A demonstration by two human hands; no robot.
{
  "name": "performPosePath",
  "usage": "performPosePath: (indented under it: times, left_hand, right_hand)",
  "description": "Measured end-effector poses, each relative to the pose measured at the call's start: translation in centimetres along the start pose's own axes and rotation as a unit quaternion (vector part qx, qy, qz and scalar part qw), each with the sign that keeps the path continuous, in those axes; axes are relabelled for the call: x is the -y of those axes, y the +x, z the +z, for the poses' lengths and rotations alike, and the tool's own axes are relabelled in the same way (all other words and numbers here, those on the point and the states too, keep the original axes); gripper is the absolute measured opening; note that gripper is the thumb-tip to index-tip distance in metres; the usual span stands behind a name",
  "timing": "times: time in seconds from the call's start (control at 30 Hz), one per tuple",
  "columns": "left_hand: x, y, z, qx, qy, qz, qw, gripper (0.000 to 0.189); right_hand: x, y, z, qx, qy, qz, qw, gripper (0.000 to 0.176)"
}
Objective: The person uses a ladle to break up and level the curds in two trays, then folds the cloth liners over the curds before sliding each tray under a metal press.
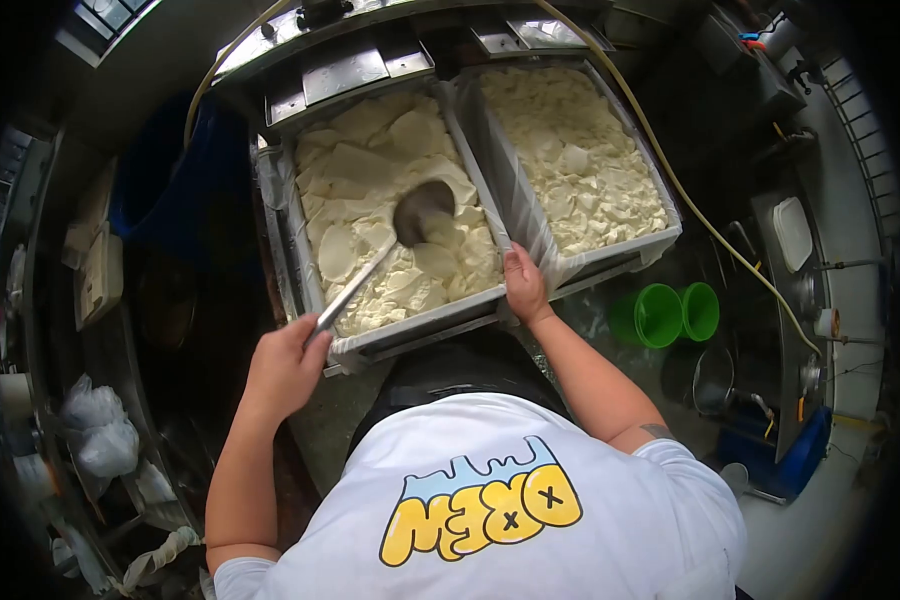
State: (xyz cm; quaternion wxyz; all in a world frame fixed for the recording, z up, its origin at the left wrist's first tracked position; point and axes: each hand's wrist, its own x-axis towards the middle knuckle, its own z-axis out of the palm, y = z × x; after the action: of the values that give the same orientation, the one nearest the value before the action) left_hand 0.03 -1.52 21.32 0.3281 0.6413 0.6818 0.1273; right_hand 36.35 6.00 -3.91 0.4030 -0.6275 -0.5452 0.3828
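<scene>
My left hand [288,362] is closed around the long metal handle of a ladle [425,212]. The ladle's round bowl is tilted over pale, soft curd [355,165], which lies in broad slabs and broken pieces. The curd fills a cloth-lined metal tray [425,312] in front of me. At that tray's near right corner, my right hand [526,286] grips the rim, thumb on top; its other fingers are mostly hidden. Right beside it stands a second lined tray [625,243] full of crumbled curd [575,160].
A large blue barrel [175,190] stands at the left. Two green buckets [658,316] are on the floor at the right. A yellowish hose [705,215] runs down past the right tray. Plastic bags [100,430] hang by the left shelving.
</scene>
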Motion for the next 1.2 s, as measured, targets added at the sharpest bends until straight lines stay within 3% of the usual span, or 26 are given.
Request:
performPosePath:
  times: [0.07, 0.13, 0.23, 0.43, 0.6, 0.67, 0.7, 0.87, 0.97, 1.2]
  left_hand:
    - [0.9, 2.9, 1.6, -0.028, -0.014, 0.006, 0.999, 0.026]
    - [1.9, 6.5, 3.9, -0.126, 0.004, 0.04, 0.991, 0.026]
    - [0.7, 9.0, 6.0, -0.069, -0.058, -0.014, 0.996, 0.029]
    - [-1.6, 0.5, 2.7, 0.051, -0.015, -0.009, 0.999, 0.027]
    - [0.3, 0.7, 2.3, 0.011, -0.003, -0.011, 1.0, 0.025]
    - [0.9, 1.2, 3.4, 0.025, -0.041, 0.003, 0.999, 0.025]
    - [-1.1, 0.8, 2.5, 0.08, -0.017, -0.027, 0.996, 0.026]
    - [0.2, -1.6, 0.3, 0.057, 0.021, -0.01, 0.998, 0.028]
    - [0.5, -3.0, -2.1, 0.088, 0.121, 0.007, 0.989, 0.018]
    - [3.4, -5.4, -6.8, 0.002, 0.143, -0.006, 0.99, 0.022]
  right_hand:
    - [0.2, -0.1, 0.1, -0.008, 0.004, -0.009, 1.0, 0.067]
    - [0.4, -0.1, 0.3, -0.015, 0.008, -0.018, 1.0, 0.067]
    - [0.9, -0.2, -0.1, -0.012, -0.007, -0.009, 1.0, 0.068]
    - [1.0, -0.2, 0.0, 0.001, -0.001, 0.009, 1.0, 0.067]
    - [1.0, -0.1, -0.1, 0.001, 0.028, 0.008, 1.0, 0.066]
    - [0.9, 0.0, 0.2, -0.004, 0.022, 0.0, 1.0, 0.066]
    - [0.7, 0.0, 0.2, -0.011, 0.015, -0.007, 1.0, 0.066]
    - [1.0, 0.0, -0.1, -0.001, 0.026, -0.004, 1.0, 0.068]
    - [1.7, -0.2, -0.2, 0.003, 0.025, -0.005, 1.0, 0.068]
    - [0.2, 0.3, 0.1, -0.002, 0.006, -0.002, 1.0, 0.064]
